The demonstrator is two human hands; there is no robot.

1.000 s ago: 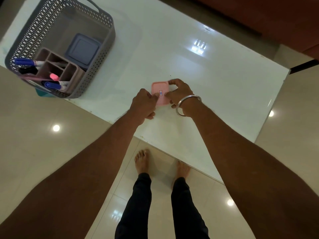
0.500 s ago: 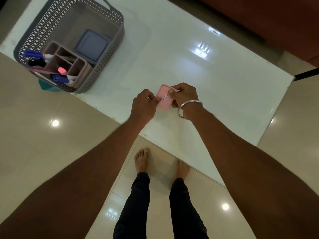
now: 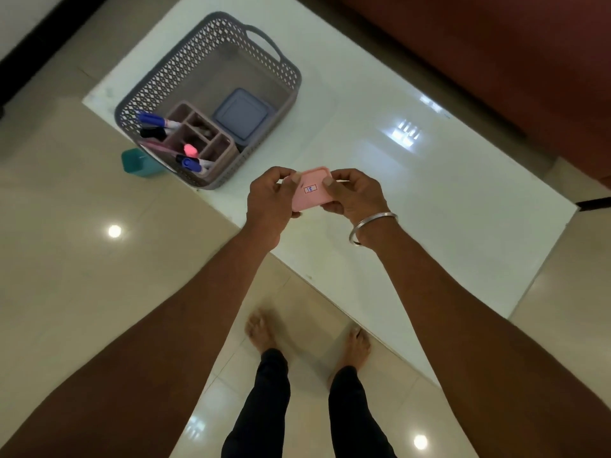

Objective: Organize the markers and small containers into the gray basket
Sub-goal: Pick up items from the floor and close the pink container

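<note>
A small pink square plastic container (image 3: 312, 190), held at frame centre above the white tabletop (image 3: 429, 180), is pinched between left hand (image 3: 269, 201) and right hand (image 3: 352, 193); transfer step judged underway, placement into the gray lattice basket (image 3: 211, 61) at upper left being required next.

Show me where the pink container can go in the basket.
The basket floor is bare at the far end, between the blue container and the handle. The near end is crowded: the organizer with markers fills it, and the blue container sits beside it. Outside, the table right of the basket is bare.
</note>
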